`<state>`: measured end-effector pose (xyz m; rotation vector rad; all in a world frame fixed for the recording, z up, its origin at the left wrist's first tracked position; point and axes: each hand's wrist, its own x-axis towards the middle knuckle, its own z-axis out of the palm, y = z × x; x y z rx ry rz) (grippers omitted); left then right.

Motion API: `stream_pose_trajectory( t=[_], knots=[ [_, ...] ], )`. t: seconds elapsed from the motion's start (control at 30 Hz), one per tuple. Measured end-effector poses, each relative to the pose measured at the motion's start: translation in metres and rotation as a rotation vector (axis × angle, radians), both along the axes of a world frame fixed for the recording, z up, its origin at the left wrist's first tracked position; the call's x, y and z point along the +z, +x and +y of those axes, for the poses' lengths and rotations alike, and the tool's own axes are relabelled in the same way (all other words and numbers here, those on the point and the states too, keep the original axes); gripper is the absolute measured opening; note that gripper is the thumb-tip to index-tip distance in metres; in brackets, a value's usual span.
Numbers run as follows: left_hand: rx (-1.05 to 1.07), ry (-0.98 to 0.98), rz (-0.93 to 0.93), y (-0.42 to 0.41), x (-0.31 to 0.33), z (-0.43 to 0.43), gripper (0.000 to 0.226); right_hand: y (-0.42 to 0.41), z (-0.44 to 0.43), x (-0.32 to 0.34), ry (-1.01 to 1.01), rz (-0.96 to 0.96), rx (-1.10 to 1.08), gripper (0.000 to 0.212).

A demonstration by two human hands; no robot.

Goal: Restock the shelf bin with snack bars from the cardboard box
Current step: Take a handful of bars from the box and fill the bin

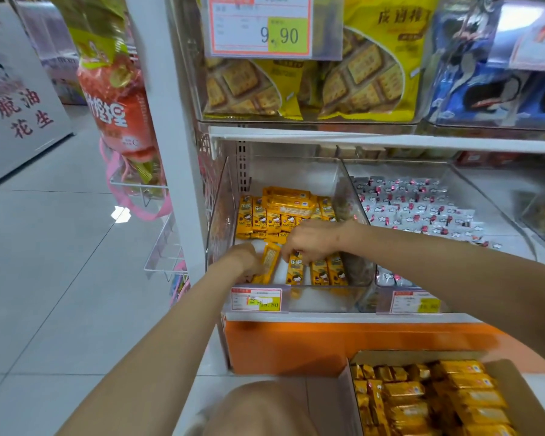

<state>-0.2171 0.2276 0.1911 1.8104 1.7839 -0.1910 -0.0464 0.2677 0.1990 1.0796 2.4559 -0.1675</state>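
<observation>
A clear plastic shelf bin (pixel 222 215) holds yellow snack bars (pixel 265 215) stacked at its back and a short row at its front right. My left hand (pixel 247 262) is inside the front left of the bin and holds a yellow bar (pixel 271 261) tilted on its end. My right hand (pixel 312 239) reaches across the bin's middle, its fingertips pinching the top of an upright bar (pixel 294 269) in the front row. The open cardboard box (pixel 516 388) at the lower right is full of the same yellow bars (pixel 428 404).
A neighbouring clear bin (pixel 497 212) to the right holds small white wrapped sweets. Bags of yellow crackers (pixel 359 77) fill the shelf above. Price tags (pixel 257 298) hang on the bin fronts. Hanging snack bags (pixel 114 99) and tiled floor lie left. My knee (pixel 258 410) is at the bottom.
</observation>
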Motion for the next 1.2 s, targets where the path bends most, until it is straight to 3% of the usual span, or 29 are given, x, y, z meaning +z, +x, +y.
stream_pose_trajectory(
  t=[0.27,0.47,0.6,0.7,0.83,0.97,1.2],
  knots=[
    [-0.06,-0.003,0.028,0.004,-0.006,-0.004,0.045,0.002,-0.001,0.001,0.053,-0.001,0.02,0.032],
    [0.104,-0.138,-0.23,0.004,0.003,0.0,0.04,0.004,-0.002,0.004,0.039,0.052,-0.009,0.032],
    [0.03,0.029,-0.016,0.001,0.003,-0.002,0.045,0.002,0.0,0.011,0.036,0.069,-0.023,0.034],
    [0.016,0.168,0.118,0.002,0.003,-0.005,0.028,0.003,0.0,0.012,0.036,0.077,-0.03,0.032],
    [0.019,0.216,0.061,0.004,0.002,-0.005,0.03,0.007,-0.001,0.018,0.051,0.114,-0.05,0.033],
    [-0.028,0.076,0.005,0.007,-0.004,-0.004,0.071,0.006,-0.004,0.019,-0.008,0.121,-0.054,0.035],
    [0.051,-0.04,-0.139,0.008,-0.001,0.002,0.04,0.004,-0.009,0.019,-0.005,0.071,-0.008,0.037]
  ],
)
